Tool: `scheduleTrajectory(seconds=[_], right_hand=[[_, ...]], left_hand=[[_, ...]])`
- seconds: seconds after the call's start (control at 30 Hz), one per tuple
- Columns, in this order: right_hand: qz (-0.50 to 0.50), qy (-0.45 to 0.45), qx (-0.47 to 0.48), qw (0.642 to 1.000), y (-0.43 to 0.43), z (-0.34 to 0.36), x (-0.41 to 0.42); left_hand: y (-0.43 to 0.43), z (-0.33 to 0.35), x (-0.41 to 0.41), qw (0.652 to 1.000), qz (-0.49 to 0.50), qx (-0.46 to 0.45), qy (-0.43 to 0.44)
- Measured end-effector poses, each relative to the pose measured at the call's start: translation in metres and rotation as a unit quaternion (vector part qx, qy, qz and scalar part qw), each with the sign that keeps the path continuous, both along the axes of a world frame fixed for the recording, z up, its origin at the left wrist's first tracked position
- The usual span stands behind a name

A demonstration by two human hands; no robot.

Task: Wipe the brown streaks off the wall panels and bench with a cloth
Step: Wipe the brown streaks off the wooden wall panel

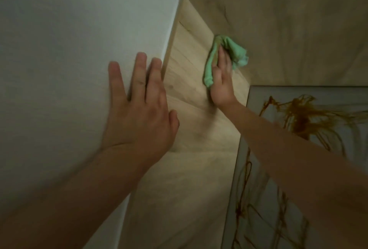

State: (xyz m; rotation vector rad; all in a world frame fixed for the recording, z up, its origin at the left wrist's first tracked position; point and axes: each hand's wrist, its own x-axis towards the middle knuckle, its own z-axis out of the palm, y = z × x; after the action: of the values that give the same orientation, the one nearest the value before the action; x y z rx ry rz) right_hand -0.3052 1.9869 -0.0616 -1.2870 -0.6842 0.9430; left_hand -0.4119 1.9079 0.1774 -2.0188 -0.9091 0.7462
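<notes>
A crumpled green cloth (229, 53) lies against the light wood-grain wall panel (191, 97) in the corner. My right hand (222, 83) presses it flat onto the panel with straight fingers. My left hand (139, 105) rests flat and spread on the white wall (69, 59) to the left. At the lower right a pale framed panel (278, 199) carries thick brown streaks (302, 117) running down its surface. No streaks show on the wood around the cloth.
A second wood-grain panel (288, 19) meets the first at the corner and fills the upper right. My right forearm crosses over the upper left of the streaked panel.
</notes>
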Motion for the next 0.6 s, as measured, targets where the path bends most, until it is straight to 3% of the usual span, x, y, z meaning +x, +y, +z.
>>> scheduleTrajectory(seconds=[0.2,0.33,0.47,0.6], right_hand=[[-0.018,0.136,-0.157,0.978,0.011,-0.115,0.004],[0.0,0.154,-0.242,0.958,0.019,-0.183,0.009],[-0.056,0.232,-0.279,0.93,0.016,-0.189,0.004],[-0.029,0.202,-0.288,0.936,-0.065,-0.167,-0.059]], left_hand=[[0.002,-0.005,-0.004,1.0,0.002,0.015,0.01],[0.005,-0.01,-0.007,1.0,-0.003,0.023,0.008],[0.005,-0.012,-0.005,1.0,-0.01,0.016,0.004],[0.002,-0.009,-0.005,1.0,-0.009,0.027,0.007]])
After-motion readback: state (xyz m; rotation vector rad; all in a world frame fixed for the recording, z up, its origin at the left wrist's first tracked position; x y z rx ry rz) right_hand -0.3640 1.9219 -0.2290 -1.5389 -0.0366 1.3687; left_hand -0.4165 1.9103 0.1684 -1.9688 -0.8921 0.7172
